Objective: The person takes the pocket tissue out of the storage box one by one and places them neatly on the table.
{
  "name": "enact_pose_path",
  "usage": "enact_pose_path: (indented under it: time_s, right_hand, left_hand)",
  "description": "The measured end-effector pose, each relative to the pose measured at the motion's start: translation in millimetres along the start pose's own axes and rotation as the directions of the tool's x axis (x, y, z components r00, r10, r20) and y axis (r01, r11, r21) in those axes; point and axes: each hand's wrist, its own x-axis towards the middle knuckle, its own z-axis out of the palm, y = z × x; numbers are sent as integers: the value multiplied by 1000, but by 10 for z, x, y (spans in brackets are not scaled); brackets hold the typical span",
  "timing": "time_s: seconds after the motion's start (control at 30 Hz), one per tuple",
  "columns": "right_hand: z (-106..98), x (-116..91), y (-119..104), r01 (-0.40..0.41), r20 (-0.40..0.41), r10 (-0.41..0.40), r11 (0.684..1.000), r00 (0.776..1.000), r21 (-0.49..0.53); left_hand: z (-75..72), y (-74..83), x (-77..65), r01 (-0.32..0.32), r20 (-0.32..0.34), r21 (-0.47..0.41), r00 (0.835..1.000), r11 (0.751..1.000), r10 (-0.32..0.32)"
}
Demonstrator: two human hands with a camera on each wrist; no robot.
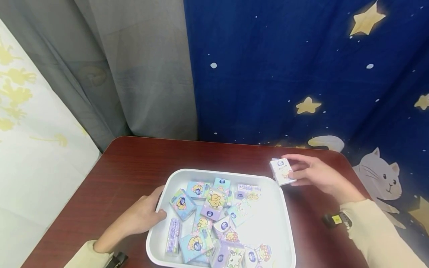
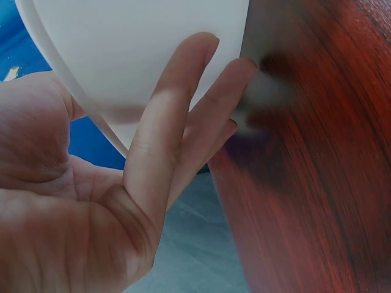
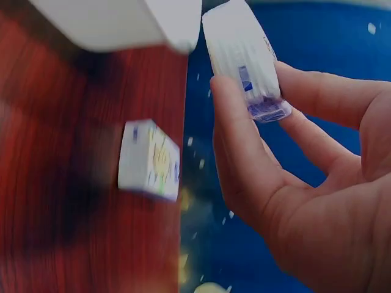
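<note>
A white plastic tray holds several small tissue packs in blue, purple and white wrappers. My left hand grips the tray's left rim, thumb over the edge and fingers along the outer wall, as the left wrist view shows. Just beyond the tray's far right corner, my right hand pinches a white and purple tissue pack between thumb and fingers. In the right wrist view that tissue pack is held above table level, near the tray's corner.
Another tissue pack stands on the dark red wooden table, mostly hidden behind the held one in the head view. Grey and blue star-patterned curtains hang behind the table's far edge. Packs overlap in the tray's left and middle.
</note>
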Motion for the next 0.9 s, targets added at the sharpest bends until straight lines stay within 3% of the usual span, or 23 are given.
enact_pose_path:
  time_s: [0.37,0.9]
  right_hand:
    - [-350,120,297,-83,-84,87,995,993,47]
    - [-523,187,570,-110,-131,110,994,985,9]
  left_hand:
    - [4,-12,1,-20,-4,9,1000,1000,20]
    - [-5,11,2,-21,2,16,1000,1000,21]
